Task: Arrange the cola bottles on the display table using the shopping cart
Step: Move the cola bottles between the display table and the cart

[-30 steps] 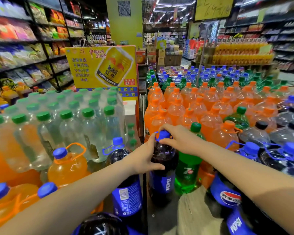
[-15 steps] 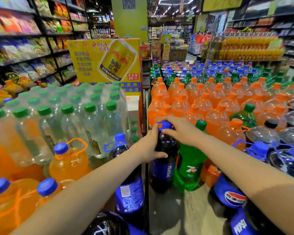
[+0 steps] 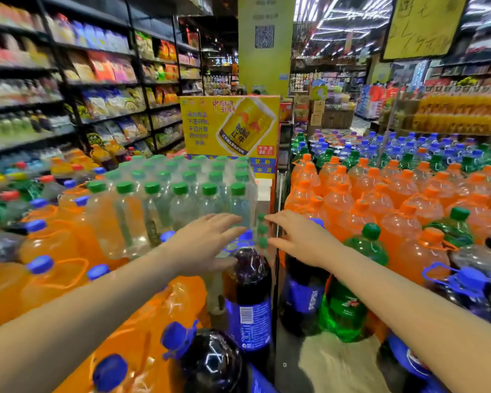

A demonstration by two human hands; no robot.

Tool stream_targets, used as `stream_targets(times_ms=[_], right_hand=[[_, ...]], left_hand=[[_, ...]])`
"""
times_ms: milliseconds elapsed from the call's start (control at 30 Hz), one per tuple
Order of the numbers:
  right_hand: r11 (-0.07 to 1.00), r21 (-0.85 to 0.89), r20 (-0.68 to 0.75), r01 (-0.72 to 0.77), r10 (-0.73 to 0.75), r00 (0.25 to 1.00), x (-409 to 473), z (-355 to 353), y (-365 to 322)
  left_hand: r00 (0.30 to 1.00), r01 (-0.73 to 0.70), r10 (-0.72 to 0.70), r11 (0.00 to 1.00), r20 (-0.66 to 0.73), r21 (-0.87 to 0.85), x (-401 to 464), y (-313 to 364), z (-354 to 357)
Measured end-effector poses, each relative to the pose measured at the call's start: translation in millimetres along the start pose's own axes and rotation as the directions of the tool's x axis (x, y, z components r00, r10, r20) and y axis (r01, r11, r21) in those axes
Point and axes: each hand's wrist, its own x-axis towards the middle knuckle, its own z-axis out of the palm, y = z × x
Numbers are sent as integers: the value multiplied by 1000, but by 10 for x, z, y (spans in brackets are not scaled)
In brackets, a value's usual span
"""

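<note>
Head view: I read both hands as spread and holding nothing. The left hand (image 3: pixel 207 239) hovers over the near dark cola bottle with a blue cap and blue label (image 3: pixel 248 282); contact is uncertain through blur. The right hand (image 3: pixel 301 242) hovers above a second dark cola bottle (image 3: pixel 304 299), standing right of it beside a green plastic soda bottle (image 3: pixel 352 282). Seat each bottle upright, label outward, tight against its row.

Red Bull on yellow sign (image 3: pixel 229 127), 7 on green btl (image 3: pixel 343 302)
</note>
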Motion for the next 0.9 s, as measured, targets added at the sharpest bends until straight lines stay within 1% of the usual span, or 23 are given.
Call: stream_targets(times_ms=[67,100,167,200,267,367,467,533,567,633,700,767,833,900], right_hand=[[999,26,47,31,-32,998,81,113,-174],[999,26,65,42,-44,997,130,172,-250],[999,28,102,45,-47,994,227,277,-380],[999,25,118,38,-41,992,279,325,-427],[1000,14,141,-11,8,990,381,397,-485],[999,-30,159,-34,38,987,460,396,-506],[1000,-17,174,-3,6,985,386,278,-442],[999,30,158,34,-38,987,257,198,-352],[997,68,142,45,-55,988,176,162,-313],[990,131,132,62,-79,988,22,109,-271],[981,180,129,72,-96,987,-102,100,-281],[968,243,125,67,-99,987,-198,95,-332],[965,258,137,47,-85,987,-262,98,-380],[971,236,133,27,-59,989,-290,112,-379]], left_hand=[[990,116,-119,992,79,45,-268,-140,-24],[974,197,-200,980,107,33,-379,-182,-28],[908,385,-376,923,185,-10,-512,-248,-30],[878,438,-425,899,220,-12,-524,-263,-23],[848,490,-463,870,257,-48,-514,-257,-8],[838,508,-469,857,280,-85,-515,-275,31],[845,506,-466,855,263,-111,-518,-248,7],[881,449,-430,891,199,-67,-479,-172,-35],[903,413,-397,907,164,-78,-437,-102,-46],[929,362,-337,909,151,-204,-319,119,-10],[943,317,-261,892,206,-322,-169,375,102],[936,319,-217,854,276,-410,-42,557,234],[919,364,-232,809,318,-462,20,614,336],[892,434,-267,735,366,-522,26,588,404]])
